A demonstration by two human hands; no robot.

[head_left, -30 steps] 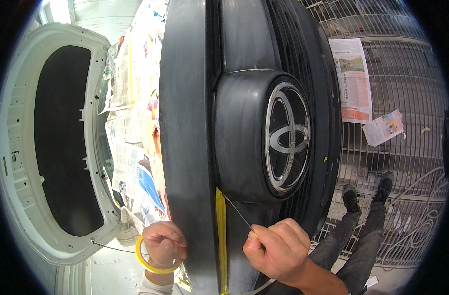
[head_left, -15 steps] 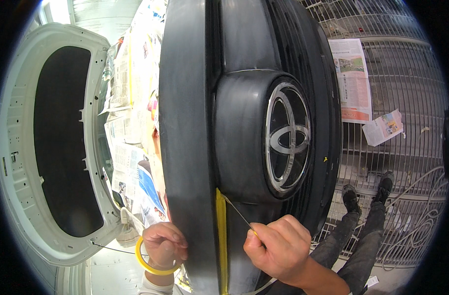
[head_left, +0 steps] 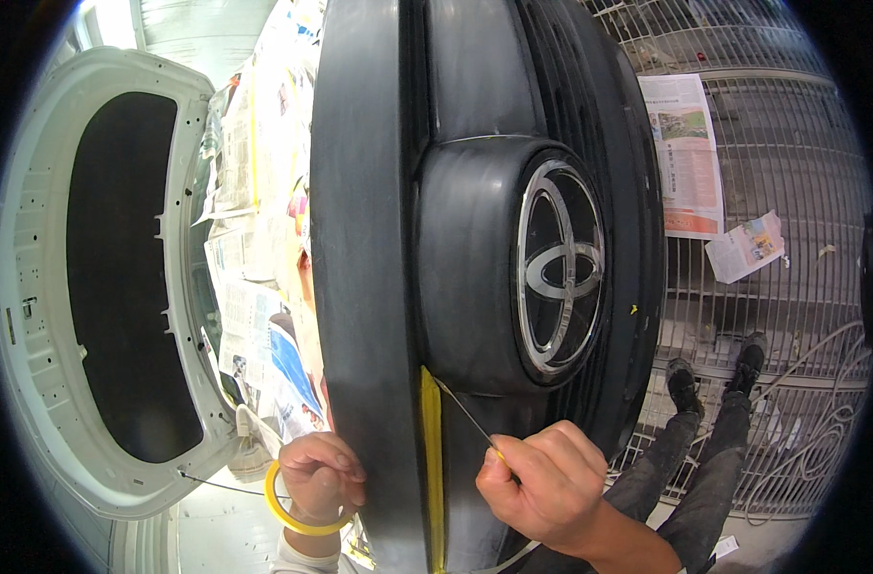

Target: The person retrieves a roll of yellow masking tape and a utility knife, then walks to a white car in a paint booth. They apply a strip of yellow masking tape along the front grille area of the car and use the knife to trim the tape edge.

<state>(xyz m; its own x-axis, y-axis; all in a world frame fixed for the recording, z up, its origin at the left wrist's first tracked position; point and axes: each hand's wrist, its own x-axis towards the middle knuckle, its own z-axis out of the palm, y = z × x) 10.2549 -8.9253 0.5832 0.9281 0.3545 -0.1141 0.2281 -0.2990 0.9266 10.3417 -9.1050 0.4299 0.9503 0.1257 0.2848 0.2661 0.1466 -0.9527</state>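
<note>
My right hand [head_left: 544, 483] is closed around a thin, straight metal tool [head_left: 467, 413] with a bit of yellow at the grip. The tool's tip meets the top end of a yellow masking tape strip [head_left: 434, 459], which runs along a groove in the dull black car front panel [head_left: 368, 287]. My left hand [head_left: 324, 475] rests at the panel's left edge, fingers loosely curled with nothing seen in them. Around that wrist hangs a roll of yellow masking tape [head_left: 288, 517]. Right of the groove, a raised housing carries a chrome oval emblem [head_left: 563, 268].
Newspaper sheets [head_left: 250, 316] cover the area left of the panel. A white car door or hatch frame [head_left: 193, 287] stands at far left. More newspaper [head_left: 683, 163] lies on the metal floor grating [head_left: 790, 316], with coiled hoses [head_left: 814, 459] near my legs and shoes [head_left: 683, 383].
</note>
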